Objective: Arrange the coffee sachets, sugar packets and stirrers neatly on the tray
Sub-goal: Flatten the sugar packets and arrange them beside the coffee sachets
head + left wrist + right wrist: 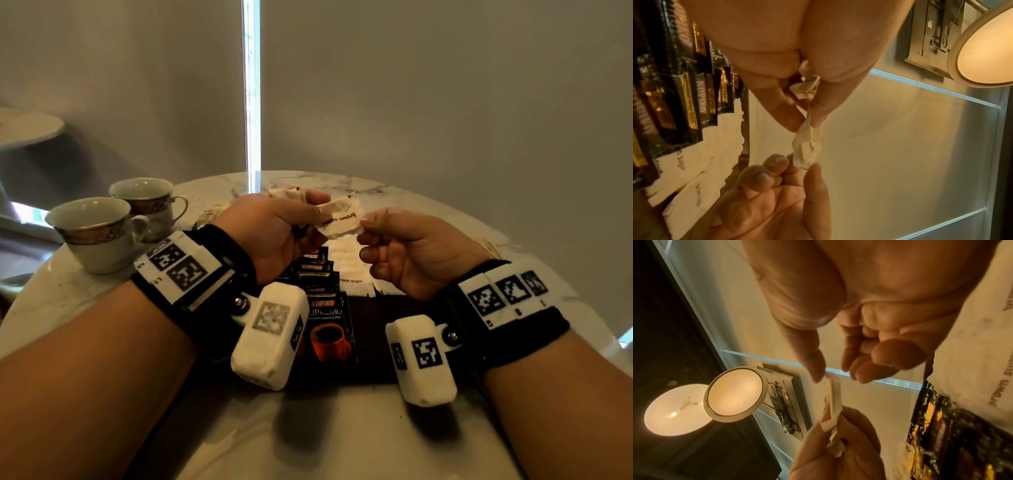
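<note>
Both hands are raised above a dark tray (380, 313). My left hand (317, 212) grips a small bundle of white sugar packets (805, 88) in its curled fingers. With thumb and finger it also pinches one end of a single brown sugar packet (339, 219). My right hand (365, 222) pinches the other end of that packet (807, 149), its other fingers loosely curled. On the tray below, black Kopiko coffee sachets (326, 317) lie overlapped in a row. More sugar packets (351, 270) lie to their right. I cannot make out any stirrers for certain.
Two empty gold-banded cups (94, 233) (147, 202) stand at the left edge of the round marble table (342, 428). Some pale paper items (212, 212) lie behind my left wrist. A second small table (27, 128) stands at far left.
</note>
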Tool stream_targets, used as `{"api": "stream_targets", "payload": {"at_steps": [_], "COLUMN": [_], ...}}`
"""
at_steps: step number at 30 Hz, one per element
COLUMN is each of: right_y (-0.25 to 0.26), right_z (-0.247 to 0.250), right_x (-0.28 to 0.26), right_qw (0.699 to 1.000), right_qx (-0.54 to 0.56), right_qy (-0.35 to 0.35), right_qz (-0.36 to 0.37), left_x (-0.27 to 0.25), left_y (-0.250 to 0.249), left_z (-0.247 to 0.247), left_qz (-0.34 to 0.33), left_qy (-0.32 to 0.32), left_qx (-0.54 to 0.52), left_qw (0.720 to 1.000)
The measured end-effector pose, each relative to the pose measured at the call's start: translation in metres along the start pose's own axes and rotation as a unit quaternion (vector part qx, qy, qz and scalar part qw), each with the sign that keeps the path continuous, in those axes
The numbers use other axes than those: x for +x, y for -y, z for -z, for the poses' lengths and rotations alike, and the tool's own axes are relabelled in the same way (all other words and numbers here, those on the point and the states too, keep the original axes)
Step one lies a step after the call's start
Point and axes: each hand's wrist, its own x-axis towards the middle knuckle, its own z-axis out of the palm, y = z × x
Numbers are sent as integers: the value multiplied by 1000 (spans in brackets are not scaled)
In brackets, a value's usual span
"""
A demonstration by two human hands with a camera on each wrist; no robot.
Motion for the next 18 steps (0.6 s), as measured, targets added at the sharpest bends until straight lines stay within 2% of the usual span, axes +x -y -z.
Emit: {"api": "stream_targets", "payload": {"at_steps": [9,13,18], "right_y": [-2,-2,-2], "right_z": [-3,-6,-10], "right_x": [4,4,3], "right_qw": [998,996,997], "right_qx": [13,24,15], "right_qy": [-56,-75,-53], "right_qz": [16,42,58], "left_x": [1,0,-5], "left_y": [1,1,1], "left_z": [1,3,1], "left_qz": [13,42,65], "left_qy": [5,27,77], "left_qx": [-2,42,58], "left_qw": [1000,998,993]}}
